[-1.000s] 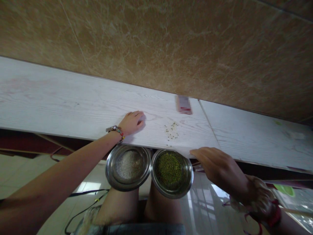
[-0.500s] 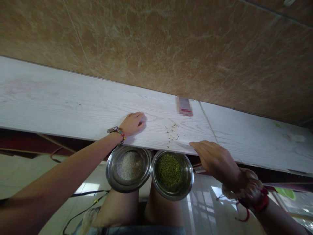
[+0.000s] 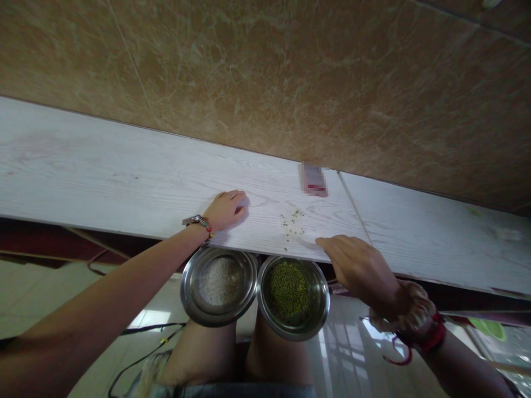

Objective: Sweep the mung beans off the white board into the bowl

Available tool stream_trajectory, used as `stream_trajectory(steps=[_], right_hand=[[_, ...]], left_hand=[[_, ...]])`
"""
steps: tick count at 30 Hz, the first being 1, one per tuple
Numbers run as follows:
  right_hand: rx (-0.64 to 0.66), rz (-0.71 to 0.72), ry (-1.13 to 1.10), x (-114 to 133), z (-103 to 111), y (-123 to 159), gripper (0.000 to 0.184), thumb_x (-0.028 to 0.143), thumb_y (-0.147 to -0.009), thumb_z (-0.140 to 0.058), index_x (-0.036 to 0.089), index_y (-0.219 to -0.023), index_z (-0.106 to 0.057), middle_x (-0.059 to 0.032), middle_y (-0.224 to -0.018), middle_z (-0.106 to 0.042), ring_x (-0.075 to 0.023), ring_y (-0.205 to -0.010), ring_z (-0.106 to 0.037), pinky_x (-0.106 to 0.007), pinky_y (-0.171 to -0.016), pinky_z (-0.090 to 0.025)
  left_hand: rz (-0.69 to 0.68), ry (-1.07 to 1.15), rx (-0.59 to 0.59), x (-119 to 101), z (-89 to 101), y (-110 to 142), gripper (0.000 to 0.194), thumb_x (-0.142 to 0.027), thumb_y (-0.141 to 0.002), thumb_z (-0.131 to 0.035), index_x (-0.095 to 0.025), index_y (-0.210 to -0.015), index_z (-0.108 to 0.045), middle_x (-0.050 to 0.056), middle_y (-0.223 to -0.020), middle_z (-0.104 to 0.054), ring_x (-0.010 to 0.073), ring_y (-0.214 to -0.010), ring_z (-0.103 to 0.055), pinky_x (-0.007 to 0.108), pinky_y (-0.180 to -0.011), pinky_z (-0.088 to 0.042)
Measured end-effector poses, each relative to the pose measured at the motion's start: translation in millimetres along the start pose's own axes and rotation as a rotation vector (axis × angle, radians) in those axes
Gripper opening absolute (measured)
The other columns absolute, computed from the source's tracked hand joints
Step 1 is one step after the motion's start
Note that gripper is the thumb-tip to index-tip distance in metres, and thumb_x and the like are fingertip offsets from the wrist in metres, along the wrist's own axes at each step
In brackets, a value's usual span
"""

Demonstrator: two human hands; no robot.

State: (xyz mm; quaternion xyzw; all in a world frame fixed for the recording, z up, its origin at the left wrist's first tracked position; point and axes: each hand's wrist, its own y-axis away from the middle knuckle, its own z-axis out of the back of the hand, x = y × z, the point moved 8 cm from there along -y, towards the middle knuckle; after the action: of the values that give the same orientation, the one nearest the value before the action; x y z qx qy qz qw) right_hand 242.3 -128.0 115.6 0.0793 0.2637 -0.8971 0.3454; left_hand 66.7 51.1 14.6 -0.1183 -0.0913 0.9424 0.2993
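Observation:
My left hand rests palm down on the white wood-grain board, fingers a little curled and holding nothing. A small scatter of green beans and pale grains lies on the board between my hands. My right hand is over the front edge, right of the scatter, its fingers pressed together and pointing left. A faint pale shape shows at its fingertips; I cannot make out what it is. Below the edge sit two steel bowls: one with white rice-like grains, the other with green beans.
A blurred, pixelated flat item lies by the brown marbled wall. A seam crosses the board to its right. My legs are under the bowls. A dark cable runs over the tiled floor at left.
My right hand has shifted slightly left toward the scattered beans and grains. My left hand and both bowls stay in place.

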Motion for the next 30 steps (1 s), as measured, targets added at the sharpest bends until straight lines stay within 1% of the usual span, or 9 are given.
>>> stream_trajectory(steps=[5,8,11,14,18,22,26,30], right_hand=[[0.022,-0.001,-0.051,2.2,6.7,3.0,0.030,0.002,-0.086,-0.038,0.010,-0.093,-0.066,-0.0086,-0.077,-0.069,-0.0156,-0.068,-0.059,-0.028,-0.063,-0.046],[0.011,-0.005,-0.021,0.3,8.9,3.0,0.031,0.001,-0.086,-0.037,0.009,-0.095,-0.065,-0.0098,-0.080,-0.070,-0.0163,-0.069,-0.060,-0.029,-0.063,-0.047],[0.022,0.014,0.024,-1.1,4.2,0.4,0.033,-0.001,-0.083,-0.037,0.009,-0.096,-0.066,-0.0103,-0.081,-0.071,-0.0173,-0.070,-0.061,-0.030,-0.062,-0.047],[0.040,0.038,0.031,-0.4,1.0,-1.4,0.032,-0.001,-0.082,-0.037,0.009,-0.094,-0.066,-0.0101,-0.079,-0.070,-0.0173,-0.068,-0.060,-0.029,-0.060,-0.046],[0.033,0.027,0.026,-0.5,8.7,2.1,0.032,0.000,-0.085,-0.035,0.011,-0.090,-0.065,-0.0074,-0.076,-0.070,-0.0158,-0.066,-0.060,-0.028,-0.061,-0.046],[0.033,0.028,0.017,-0.9,12.6,5.1,0.031,0.001,-0.086,-0.035,0.010,-0.092,-0.064,-0.0084,-0.080,-0.071,-0.0162,-0.070,-0.061,-0.028,-0.064,-0.047],[0.018,0.032,0.003,-1.3,6.8,3.7,0.033,-0.001,-0.085,-0.035,0.011,-0.094,-0.065,-0.0083,-0.080,-0.071,-0.0164,-0.070,-0.060,-0.029,-0.063,-0.047],[0.065,0.010,-0.039,-2.2,3.3,6.8,0.033,0.000,-0.084,-0.036,0.012,-0.092,-0.066,-0.0078,-0.079,-0.070,-0.0166,-0.067,-0.060,-0.030,-0.061,-0.047]], left_hand=[[0.001,-0.003,0.000,0.7,-0.2,0.2,0.043,-0.028,-0.086,-0.037,-0.011,-0.122,-0.054,0.015,-0.130,-0.058,0.0251,-0.121,-0.052,0.042,-0.103,-0.038],[0.000,0.011,-0.004,0.8,-0.3,0.3,0.044,-0.028,-0.085,-0.037,-0.011,-0.121,-0.054,0.016,-0.129,-0.058,0.0263,-0.121,-0.052,0.042,-0.103,-0.038],[-0.008,0.022,-0.021,1.0,0.3,0.2,0.042,-0.029,-0.085,-0.037,-0.014,-0.121,-0.055,0.013,-0.127,-0.060,0.0266,-0.120,-0.052,0.044,-0.102,-0.039],[-0.014,0.020,-0.023,1.4,-0.1,0.0,0.041,-0.028,-0.085,-0.038,-0.017,-0.121,-0.054,0.012,-0.126,-0.061,0.0257,-0.119,-0.053,0.043,-0.102,-0.039],[-0.012,0.013,-0.003,1.6,-1.8,-0.2,0.044,-0.029,-0.085,-0.036,-0.012,-0.121,-0.053,0.015,-0.128,-0.058,0.0265,-0.120,-0.052,0.042,-0.103,-0.038],[-0.016,0.011,-0.019,1.3,-0.7,0.0,0.041,-0.028,-0.085,-0.037,-0.016,-0.121,-0.053,0.012,-0.127,-0.059,0.0250,-0.121,-0.051,0.042,-0.102,-0.039],[-0.011,0.006,-0.008,1.2,-1.1,0.3,0.042,-0.028,-0.085,-0.037,-0.012,-0.121,-0.054,0.015,-0.129,-0.058,0.0262,-0.121,-0.051,0.043,-0.102,-0.039],[-0.006,0.008,-0.009,1.3,-0.6,0.6,0.042,-0.028,-0.085,-0.038,-0.015,-0.122,-0.053,0.013,-0.128,-0.059,0.0255,-0.122,-0.051,0.043,-0.102,-0.039]])
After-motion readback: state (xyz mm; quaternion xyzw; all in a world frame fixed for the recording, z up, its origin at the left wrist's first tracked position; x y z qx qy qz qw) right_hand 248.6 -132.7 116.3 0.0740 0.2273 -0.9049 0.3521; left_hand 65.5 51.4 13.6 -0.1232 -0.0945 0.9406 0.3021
